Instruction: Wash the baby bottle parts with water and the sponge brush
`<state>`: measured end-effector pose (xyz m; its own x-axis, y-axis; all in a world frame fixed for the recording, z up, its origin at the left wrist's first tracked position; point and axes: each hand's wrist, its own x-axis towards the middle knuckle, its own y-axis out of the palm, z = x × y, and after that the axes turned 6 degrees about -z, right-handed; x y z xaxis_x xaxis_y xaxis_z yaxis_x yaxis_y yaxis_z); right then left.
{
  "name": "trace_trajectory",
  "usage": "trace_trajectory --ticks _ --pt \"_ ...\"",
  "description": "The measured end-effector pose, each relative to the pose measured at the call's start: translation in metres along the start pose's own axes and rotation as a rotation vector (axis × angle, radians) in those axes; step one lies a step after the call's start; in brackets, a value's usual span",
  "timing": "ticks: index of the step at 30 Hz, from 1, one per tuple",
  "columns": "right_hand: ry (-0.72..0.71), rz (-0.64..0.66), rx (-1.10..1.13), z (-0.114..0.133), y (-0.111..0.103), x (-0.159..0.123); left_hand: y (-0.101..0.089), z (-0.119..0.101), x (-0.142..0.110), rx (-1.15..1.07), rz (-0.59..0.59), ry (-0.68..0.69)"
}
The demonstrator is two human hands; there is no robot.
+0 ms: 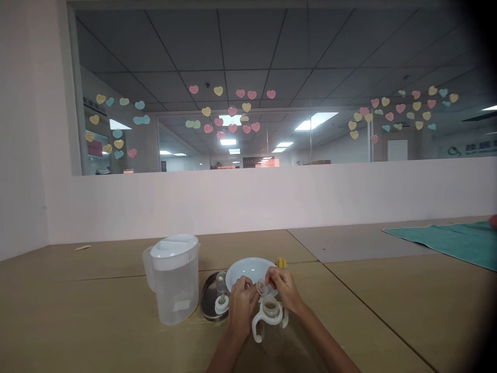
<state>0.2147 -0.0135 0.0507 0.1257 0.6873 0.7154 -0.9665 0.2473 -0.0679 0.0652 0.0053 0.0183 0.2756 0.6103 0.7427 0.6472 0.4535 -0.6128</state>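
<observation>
Both hands meet above a clear baby bottle (271, 331) with white side handles, which stands uncapped on the table. My left hand (241, 305) is closed, its fingertips gripping a small clear round bottle part (261, 287). From the other side, my right hand (285, 288) pinches at the same part with thumb and fingers. Just behind the hands is a white bowl (248, 266), partly covered by them. To the left, a metal tray (207, 298) holds a nipple in a white collar (221, 304) and a clear dome cap (221, 281).
A lidded translucent pitcher (176, 290) stands left of the tray. Something yellow (281, 262) shows behind the bowl. A teal cloth (454, 241) lies at the far right. Behind the table (97, 321) rises a wall with a window bearing heart-shaped notes.
</observation>
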Motion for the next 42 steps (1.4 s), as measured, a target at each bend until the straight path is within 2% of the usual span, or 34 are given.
trace_trajectory --ticks 3,5,12,16,34,42 --pt "-0.056 -0.205 -0.031 -0.001 -0.003 -0.002 0.002 0.002 -0.002 0.087 0.039 -0.023" --pt "-0.118 -0.262 -0.107 0.001 -0.003 -0.004 0.004 0.004 -0.004 0.111 0.057 -0.035" --pt "-0.448 -0.119 -0.324 0.013 -0.001 -0.011 0.005 0.005 -0.004 0.024 0.072 -0.042" --pt "-0.561 -0.06 -0.408 0.016 0.002 -0.013 0.005 0.004 -0.004 0.018 0.093 -0.04" --pt "-0.646 -0.088 -0.496 0.014 0.006 -0.012 0.012 0.007 -0.006 0.01 0.075 -0.011" --pt "-0.669 -0.051 -0.518 0.018 0.007 -0.012 0.016 0.012 -0.006 -0.089 0.029 -0.034"
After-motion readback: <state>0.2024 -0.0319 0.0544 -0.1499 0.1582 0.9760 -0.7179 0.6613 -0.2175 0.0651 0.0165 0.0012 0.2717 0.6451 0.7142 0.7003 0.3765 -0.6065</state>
